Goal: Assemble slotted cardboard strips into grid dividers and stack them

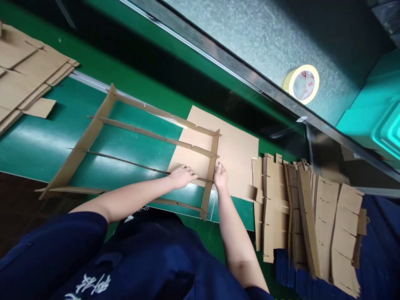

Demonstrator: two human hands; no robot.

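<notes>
A cardboard divider frame stands on edge in front of me, its several long slotted strips joined to one crosspiece at the left and another crosspiece at the right. My left hand is closed over the third long strip from the back, close to its right end. Just outside the right crosspiece, my right hand is curled against it where that same strip meets it, thumb pointing up. Its fingertips are partly hidden. Under the frame's right part lies a flat cardboard sheet.
Stacked cardboard pieces lie at the left of the green table. Bundles of slotted strips are at the right. A yellow tape roll rests on the grey metal shelf, near a turquoise bin.
</notes>
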